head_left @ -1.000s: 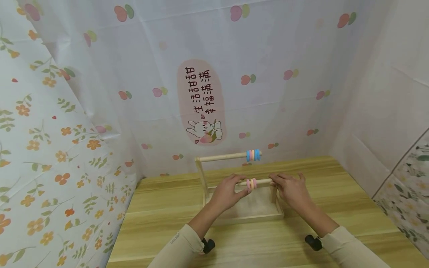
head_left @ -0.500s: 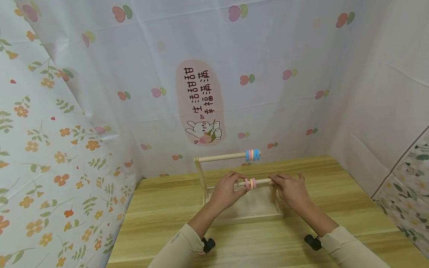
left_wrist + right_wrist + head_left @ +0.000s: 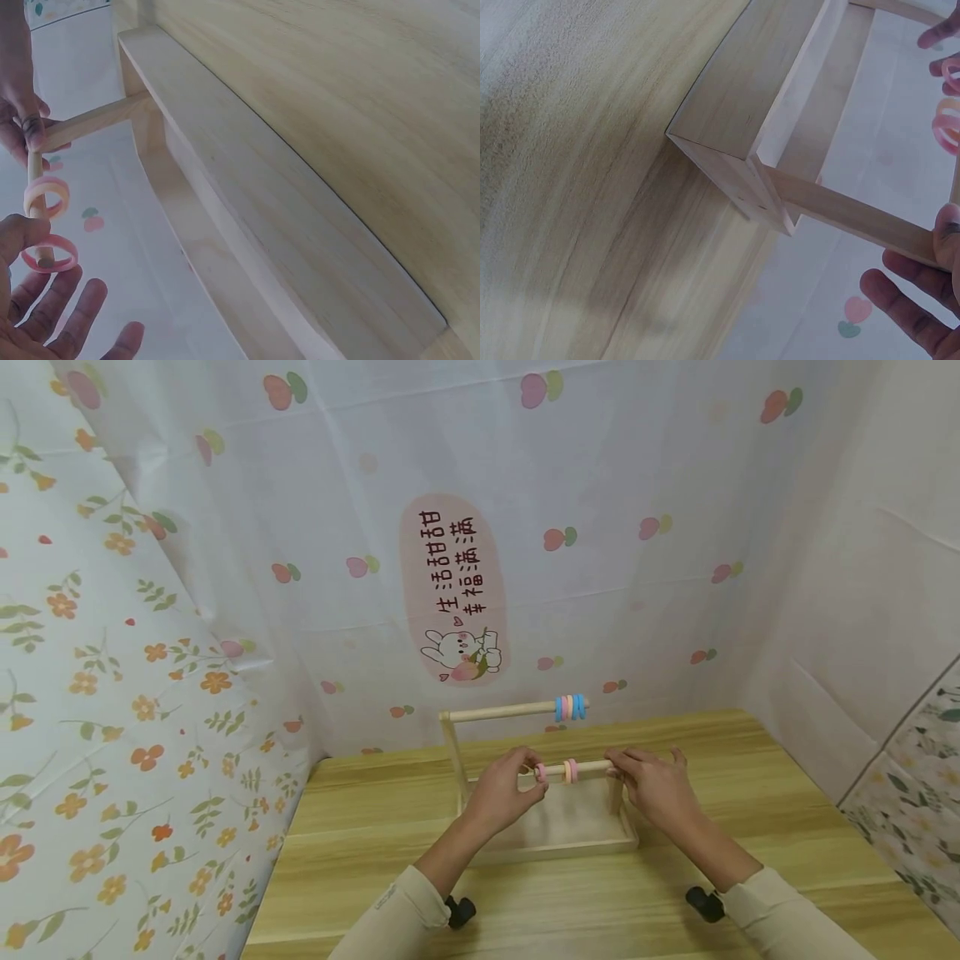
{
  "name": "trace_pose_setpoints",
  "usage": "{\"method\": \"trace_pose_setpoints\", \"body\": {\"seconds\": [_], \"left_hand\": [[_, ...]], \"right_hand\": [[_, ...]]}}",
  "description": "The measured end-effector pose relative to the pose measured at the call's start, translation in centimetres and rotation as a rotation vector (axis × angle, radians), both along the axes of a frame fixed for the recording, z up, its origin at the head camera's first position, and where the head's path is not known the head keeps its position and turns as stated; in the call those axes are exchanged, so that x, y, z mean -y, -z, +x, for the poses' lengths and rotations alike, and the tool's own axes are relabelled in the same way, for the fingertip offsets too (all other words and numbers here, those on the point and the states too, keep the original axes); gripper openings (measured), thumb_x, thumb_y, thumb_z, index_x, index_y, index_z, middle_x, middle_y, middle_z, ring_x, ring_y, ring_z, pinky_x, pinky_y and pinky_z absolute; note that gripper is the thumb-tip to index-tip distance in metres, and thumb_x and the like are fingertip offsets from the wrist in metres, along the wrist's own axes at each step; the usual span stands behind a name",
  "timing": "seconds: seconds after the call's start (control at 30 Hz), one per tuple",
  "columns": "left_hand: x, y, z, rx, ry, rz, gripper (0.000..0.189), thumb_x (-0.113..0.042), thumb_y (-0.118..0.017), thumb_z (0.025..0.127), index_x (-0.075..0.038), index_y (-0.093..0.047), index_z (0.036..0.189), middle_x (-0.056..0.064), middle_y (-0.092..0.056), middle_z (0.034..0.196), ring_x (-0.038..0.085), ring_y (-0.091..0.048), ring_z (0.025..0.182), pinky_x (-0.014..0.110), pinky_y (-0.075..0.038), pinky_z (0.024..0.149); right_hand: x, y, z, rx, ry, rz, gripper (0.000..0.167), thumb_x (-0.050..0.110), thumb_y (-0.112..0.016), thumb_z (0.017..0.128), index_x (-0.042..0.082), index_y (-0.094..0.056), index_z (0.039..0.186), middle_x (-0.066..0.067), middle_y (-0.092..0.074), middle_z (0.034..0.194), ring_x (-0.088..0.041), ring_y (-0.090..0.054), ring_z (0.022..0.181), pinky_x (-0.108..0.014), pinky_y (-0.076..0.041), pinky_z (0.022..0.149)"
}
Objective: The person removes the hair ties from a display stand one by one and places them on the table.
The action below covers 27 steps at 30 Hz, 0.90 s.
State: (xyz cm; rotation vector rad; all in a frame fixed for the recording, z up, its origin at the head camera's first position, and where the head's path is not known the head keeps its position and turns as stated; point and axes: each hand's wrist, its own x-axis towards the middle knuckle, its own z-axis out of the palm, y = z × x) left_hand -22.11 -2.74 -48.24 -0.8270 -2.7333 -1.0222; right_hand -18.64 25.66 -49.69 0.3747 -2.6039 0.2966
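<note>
My left hand (image 3: 498,789) pinches a pink ring (image 3: 541,772) at the free left end of the lower wooden rod (image 3: 555,769). In the left wrist view, that ring (image 3: 74,253) encircles the rod's tip, between thumb and fingers. A yellow ring and another pink ring (image 3: 573,771) sit together farther along the rod. My right hand (image 3: 660,783) grips the wooden rack where this rod meets its upright post (image 3: 870,221). Behind, the upper rod (image 3: 502,712) carries several blue, pink and yellow rings (image 3: 570,707) near its right end.
The rack's tray-like wooden base (image 3: 555,849) stands on a wood-grain table (image 3: 360,860). A patterned white curtain (image 3: 630,610) hangs behind and along both sides. Black pieces (image 3: 705,903) show at both sleeve cuffs.
My left hand has slid the pink ring leftward along the lower rod to its tip, away from the other two rings. The right hand keeps its hold.
</note>
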Motion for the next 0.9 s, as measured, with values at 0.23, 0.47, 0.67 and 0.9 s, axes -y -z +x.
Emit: {"method": "trace_pose_setpoints", "body": {"seconds": [0.23, 0.47, 0.67, 0.9], "left_hand": [[0.6, 0.1, 0.2, 0.014, 0.000, 0.027, 0.030, -0.024, -0.082, 0.101, -0.015, -0.071, 0.127, 0.003, -0.078, 0.120, 0.023, -0.076, 0.112, 0.035, -0.064, 0.094], [1.5, 0.3, 0.5, 0.056, 0.012, 0.108, 0.030, -0.012, -0.084, 0.099, -0.010, -0.070, 0.126, 0.008, -0.074, 0.119, 0.026, -0.075, 0.112, 0.041, -0.067, 0.094], [2.5, 0.5, 0.8, 0.071, 0.030, 0.116, 0.030, -0.008, -0.082, 0.099, -0.008, -0.070, 0.127, 0.010, -0.072, 0.120, 0.026, -0.074, 0.109, 0.040, -0.068, 0.092], [4.0, 1.0, 1.7, 0.086, 0.065, 0.029, 0.031, -0.010, -0.085, 0.099, -0.009, -0.072, 0.127, 0.009, -0.072, 0.124, 0.023, -0.075, 0.107, 0.028, -0.067, 0.085]], "right_hand": [[-0.2, -0.1, 0.2, 0.003, -0.004, 0.009, 0.027, 0.021, -0.079, 0.103, 0.013, -0.081, 0.128, -0.008, -0.083, 0.109, -0.034, -0.081, 0.089, -0.090, -0.044, 0.102], [-0.1, -0.1, 0.2, 0.004, -0.005, 0.018, 0.027, 0.021, -0.078, 0.103, 0.013, -0.081, 0.129, -0.008, -0.083, 0.108, -0.034, -0.081, 0.089, -0.090, -0.045, 0.102], [-0.1, -0.2, 0.2, 0.003, 0.005, 0.027, 0.027, 0.018, -0.078, 0.103, 0.012, -0.081, 0.129, -0.010, -0.083, 0.109, -0.036, -0.081, 0.091, -0.089, -0.046, 0.102], [0.1, -0.3, 0.2, 0.014, 0.006, 0.028, 0.027, 0.017, -0.079, 0.102, 0.012, -0.082, 0.129, -0.010, -0.084, 0.109, -0.035, -0.081, 0.092, -0.089, -0.046, 0.102]]}}
